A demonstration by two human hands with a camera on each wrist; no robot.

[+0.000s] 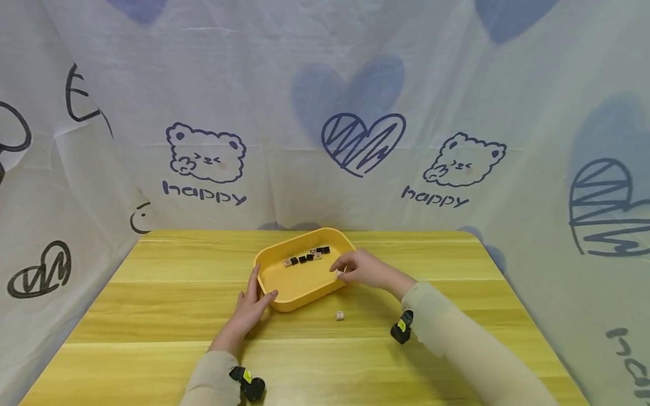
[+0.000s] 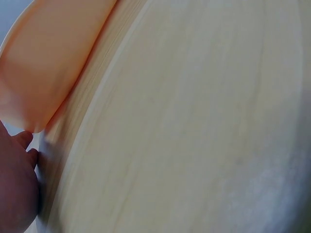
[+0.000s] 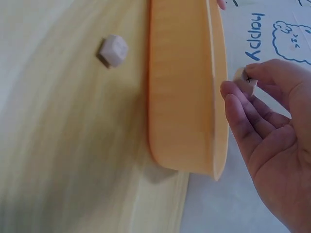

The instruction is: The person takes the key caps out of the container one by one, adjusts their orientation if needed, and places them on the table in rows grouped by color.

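My left hand (image 1: 249, 311) holds the near left corner of a yellow tray (image 1: 312, 300), fingers along the left side and thumb at the front rim. Over the tray's right end, my right hand (image 1: 360, 267) pinches a small whitish keycap (image 3: 246, 83) between thumb and fingertips; a dark cross-like mark shows on it. Inside the tray, several black keycaps (image 1: 302, 259) and light keycaps (image 1: 317, 255) lie in a loose cluster toward the back. Another light keycap (image 1: 339, 316) sits on the table in front of the tray. The left wrist view catches only part of the left hand (image 2: 17, 179).
The tray stands on a yellow wood-grain table (image 1: 431, 349), near its back edge. A pale cloth (image 1: 284, 175) printed with hearts and bears hangs behind and at both sides. Small black devices are strapped to both sleeved wrists.
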